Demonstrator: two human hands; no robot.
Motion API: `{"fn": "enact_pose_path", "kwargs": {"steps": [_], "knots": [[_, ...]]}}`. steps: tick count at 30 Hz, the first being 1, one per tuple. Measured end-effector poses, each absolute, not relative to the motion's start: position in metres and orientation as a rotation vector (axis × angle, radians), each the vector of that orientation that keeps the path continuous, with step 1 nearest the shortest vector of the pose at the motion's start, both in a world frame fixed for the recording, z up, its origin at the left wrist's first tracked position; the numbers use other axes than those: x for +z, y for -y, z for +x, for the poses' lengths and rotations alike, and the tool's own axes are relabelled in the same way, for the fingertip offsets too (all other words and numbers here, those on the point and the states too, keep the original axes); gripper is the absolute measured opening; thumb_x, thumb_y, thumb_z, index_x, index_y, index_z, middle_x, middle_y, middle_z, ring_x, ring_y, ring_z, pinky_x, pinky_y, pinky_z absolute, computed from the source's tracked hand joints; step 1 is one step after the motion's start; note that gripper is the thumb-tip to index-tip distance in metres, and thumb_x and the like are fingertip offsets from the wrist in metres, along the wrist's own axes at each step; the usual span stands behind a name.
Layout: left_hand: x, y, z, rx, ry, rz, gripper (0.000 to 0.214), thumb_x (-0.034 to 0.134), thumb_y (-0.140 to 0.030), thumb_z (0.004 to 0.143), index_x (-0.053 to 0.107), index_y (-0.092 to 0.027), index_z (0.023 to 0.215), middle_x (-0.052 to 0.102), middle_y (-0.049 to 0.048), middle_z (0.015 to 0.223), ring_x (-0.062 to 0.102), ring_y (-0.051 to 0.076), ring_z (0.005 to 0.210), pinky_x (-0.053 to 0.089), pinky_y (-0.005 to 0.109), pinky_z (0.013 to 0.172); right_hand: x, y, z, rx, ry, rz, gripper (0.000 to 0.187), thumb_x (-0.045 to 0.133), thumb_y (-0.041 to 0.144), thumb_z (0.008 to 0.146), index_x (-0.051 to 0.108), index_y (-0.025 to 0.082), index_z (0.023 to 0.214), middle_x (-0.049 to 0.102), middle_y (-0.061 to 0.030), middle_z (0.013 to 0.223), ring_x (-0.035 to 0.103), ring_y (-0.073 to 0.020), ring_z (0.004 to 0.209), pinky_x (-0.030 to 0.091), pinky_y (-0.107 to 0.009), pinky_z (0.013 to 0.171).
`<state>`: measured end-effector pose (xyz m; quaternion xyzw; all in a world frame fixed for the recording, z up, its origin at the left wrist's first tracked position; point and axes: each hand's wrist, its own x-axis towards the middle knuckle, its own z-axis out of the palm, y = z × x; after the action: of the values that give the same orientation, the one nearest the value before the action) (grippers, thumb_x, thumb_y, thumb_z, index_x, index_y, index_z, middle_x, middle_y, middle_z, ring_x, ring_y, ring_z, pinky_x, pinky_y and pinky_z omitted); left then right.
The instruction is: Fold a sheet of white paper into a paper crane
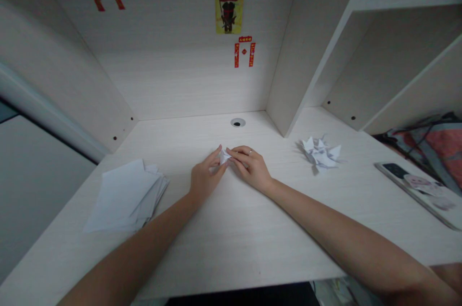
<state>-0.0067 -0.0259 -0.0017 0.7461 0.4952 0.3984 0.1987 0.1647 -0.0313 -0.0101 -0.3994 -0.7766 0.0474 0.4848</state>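
A small folded piece of white paper [224,156] is pinched between my two hands above the middle of the desk. My left hand [207,175] grips its left side with thumb and index finger. On the other side, my right hand [251,166], with a ring on one finger, has its fingertips closed on the paper too. The fingers cover much of the fold, so its full shape is hidden. A stack of white paper sheets [121,195] lies to the left of my hands. Several folded paper cranes [321,153] sit in a heap at the right.
A tablet-like device with a camera block and stickers [422,190] lies on the desk [231,248] at the far right, beside a red and grey bag [440,145]. A cable hole [237,122] is near the back wall. A vertical divider panel [306,56] stands at back right.
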Motion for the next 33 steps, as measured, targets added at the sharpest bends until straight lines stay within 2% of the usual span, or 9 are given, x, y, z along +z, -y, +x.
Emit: {"fn": "enact_pose_path", "kwargs": {"steps": [7, 11, 19, 23, 28, 33], "knots": [[-0.0006, 0.0266, -0.0080, 1.099, -1.443, 2.103, 0.051, 0.062, -0.028, 0.077, 0.050, -0.029, 0.127, 0.074, -0.0016, 0.085, 0.069, 0.016, 0.083, 0.055, 0.024, 0.072, -0.0088, 0.0321, 0.1643, 0.160, 1.895, -0.952, 0.033, 0.054, 0.026, 0.086, 0.059, 0.027, 0.119, 0.063, -0.0070, 0.099, 0.059, -0.0177, 0.091, 0.050, -0.032, 0.080], [-0.0014, 0.0277, -0.0086, 1.075, -1.452, 2.149, 0.051, 0.062, -0.029, 0.078, 0.050, -0.030, 0.128, 0.074, -0.0015, 0.089, 0.070, 0.016, 0.080, 0.055, 0.025, 0.072, -0.0090, 0.0325, 0.1641, 0.195, 1.838, -0.960, 0.031, 0.057, 0.029, 0.085, 0.062, 0.027, 0.115, 0.064, -0.0058, 0.095, 0.060, -0.0168, 0.088, 0.050, -0.030, 0.077], [0.0000, 0.0288, -0.0070, 1.076, -1.429, 2.159, 0.053, 0.062, -0.033, 0.078, 0.049, -0.029, 0.128, 0.074, -0.0014, 0.090, 0.069, 0.016, 0.082, 0.055, 0.024, 0.072, -0.0079, 0.0339, 0.1653, 0.182, 1.837, -0.975, 0.029, 0.055, 0.027, 0.086, 0.063, 0.027, 0.114, 0.065, -0.0054, 0.095, 0.060, -0.0159, 0.086, 0.050, -0.029, 0.076], [0.0004, 0.0290, -0.0073, 1.091, -1.351, 2.158, 0.056, 0.063, -0.035, 0.077, 0.047, -0.028, 0.130, 0.073, -0.0002, 0.094, 0.069, 0.017, 0.086, 0.055, 0.028, 0.077, -0.0077, 0.0339, 0.1654, 0.165, 1.846, -0.972, 0.029, 0.054, 0.027, 0.086, 0.063, 0.027, 0.114, 0.065, -0.0057, 0.095, 0.060, -0.0160, 0.086, 0.050, -0.029, 0.075], [0.0030, 0.0314, -0.0080, 1.080, -1.265, 2.133, 0.053, 0.057, -0.032, 0.081, 0.044, -0.026, 0.132, 0.072, 0.0008, 0.100, 0.067, 0.017, 0.092, 0.055, 0.027, 0.076, -0.0069, 0.0346, 0.1647, 0.117, 1.856, -0.978, 0.030, 0.053, 0.025, 0.086, 0.062, 0.027, 0.115, 0.065, -0.0057, 0.094, 0.061, -0.0163, 0.086, 0.050, -0.030, 0.077], [0.0018, 0.0325, -0.0070, 1.068, -1.304, 2.115, 0.052, 0.057, -0.030, 0.081, 0.045, -0.025, 0.131, 0.072, 0.0004, 0.099, 0.068, 0.017, 0.089, 0.056, 0.027, 0.076, -0.0080, 0.0341, 0.1668, 0.038, 1.924, -0.978, 0.030, 0.051, 0.024, 0.087, 0.062, 0.026, 0.115, 0.066, -0.0061, 0.095, 0.062, -0.0158, 0.084, 0.050, -0.028, 0.075]]}}
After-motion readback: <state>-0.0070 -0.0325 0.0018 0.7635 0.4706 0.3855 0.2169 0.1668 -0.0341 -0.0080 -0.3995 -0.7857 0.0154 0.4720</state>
